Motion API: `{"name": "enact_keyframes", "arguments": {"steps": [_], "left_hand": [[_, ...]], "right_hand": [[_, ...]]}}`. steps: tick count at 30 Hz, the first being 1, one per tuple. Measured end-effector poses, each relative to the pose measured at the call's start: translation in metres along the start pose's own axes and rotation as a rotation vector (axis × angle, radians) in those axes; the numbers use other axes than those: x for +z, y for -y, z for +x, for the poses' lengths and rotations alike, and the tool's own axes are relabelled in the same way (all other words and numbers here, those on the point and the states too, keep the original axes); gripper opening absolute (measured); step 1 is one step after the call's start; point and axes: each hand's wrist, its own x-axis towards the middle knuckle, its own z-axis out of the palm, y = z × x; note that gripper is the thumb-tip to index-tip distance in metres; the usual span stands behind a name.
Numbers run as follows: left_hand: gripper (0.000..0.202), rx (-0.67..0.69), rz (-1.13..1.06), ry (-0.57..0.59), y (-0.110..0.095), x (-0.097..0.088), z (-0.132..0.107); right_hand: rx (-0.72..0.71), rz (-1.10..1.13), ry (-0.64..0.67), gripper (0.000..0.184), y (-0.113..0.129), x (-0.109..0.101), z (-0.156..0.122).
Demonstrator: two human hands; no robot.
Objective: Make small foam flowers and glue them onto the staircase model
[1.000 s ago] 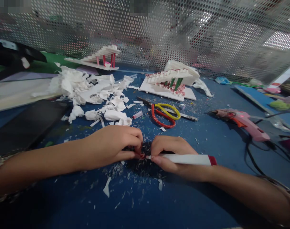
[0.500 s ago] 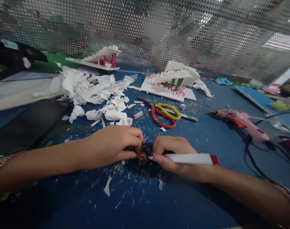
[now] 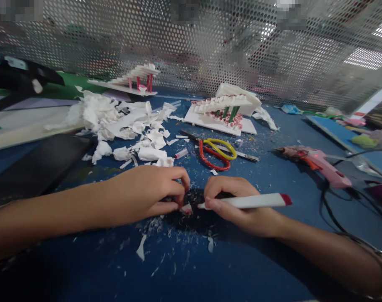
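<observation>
In the lower middle, my left hand (image 3: 159,188) has its fingers curled down to the table. Its thumb and fingertips close on a small white scrap stained pinkish red (image 3: 187,209). My right hand (image 3: 237,205) grips a white felt-tip marker (image 3: 256,201) with a red end, slanting up to the right. The marker's tip points at the scrap from the right, with a small gap between them. Just beyond both hands lie scissors (image 3: 218,154) with one red and one yellow handle, and the marker's likely cap (image 3: 181,153), a short white and red piece.
Torn white paper (image 3: 128,121) is heaped at the back left beside a black phone-like slab (image 3: 42,163). Two small staircase models, one with red posts (image 3: 137,79) and one with green posts (image 3: 222,111), stand behind. A pink glue gun (image 3: 323,163) with its cable lies right.
The marker's tip has drawn back to the right from the scrap, and my right hand has shifted slightly right with it. More of the stained scrap shows beside my left fingertips.
</observation>
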Motion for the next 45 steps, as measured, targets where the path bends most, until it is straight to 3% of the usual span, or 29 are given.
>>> {"name": "enact_keyframes", "arguments": {"steps": [4,7,9,12,16,22,26,29,34,39,42,45], "left_hand": [[0.017,-0.073,0.118,-0.049,-0.004,-0.017,-0.003],[0.023,-0.134,0.187,-0.047,-0.003,-0.024,-0.004],[0.026,-0.136,0.205,-0.037,-0.001,-0.025,-0.003],[0.024,-0.08,0.229,-0.027,-0.001,-0.022,-0.002],[0.019,0.019,0.307,-0.059,-0.007,-0.012,0.0],[0.009,0.173,0.559,-0.059,-0.018,0.01,0.005],[0.022,0.262,0.567,-0.052,-0.02,0.017,0.008],[0.011,0.32,0.577,-0.031,-0.02,0.017,0.01],[0.013,0.255,0.301,-0.003,-0.017,0.01,0.008],[0.011,0.122,-0.086,-0.085,-0.014,-0.002,0.008],[0.014,0.011,-0.211,-0.127,-0.015,-0.011,0.01],[0.019,-0.081,-0.304,-0.115,-0.015,-0.017,0.014]], "right_hand": [[-0.065,-0.145,-0.124,0.01,0.001,-0.009,-0.001],[-0.082,-0.366,-0.032,0.01,0.001,-0.013,0.0],[-0.007,-0.489,0.05,0.017,0.001,-0.014,0.001],[0.115,-0.625,0.168,0.023,-0.002,-0.013,0.002],[0.039,-0.792,0.292,0.026,-0.004,-0.014,0.001],[-0.029,-0.861,0.301,0.026,-0.004,-0.016,0.0],[-0.015,-0.884,0.298,0.023,-0.004,-0.017,0.001],[0.003,-0.921,0.282,0.024,-0.001,-0.02,0.001],[0.042,-0.97,0.222,0.025,0.002,-0.04,-0.005],[0.264,-1.038,-0.007,0.026,-0.002,-0.085,-0.023],[0.378,-1.068,-0.053,0.025,-0.008,-0.109,-0.035],[0.442,-1.05,-0.074,0.024,-0.011,-0.119,-0.041]]}}
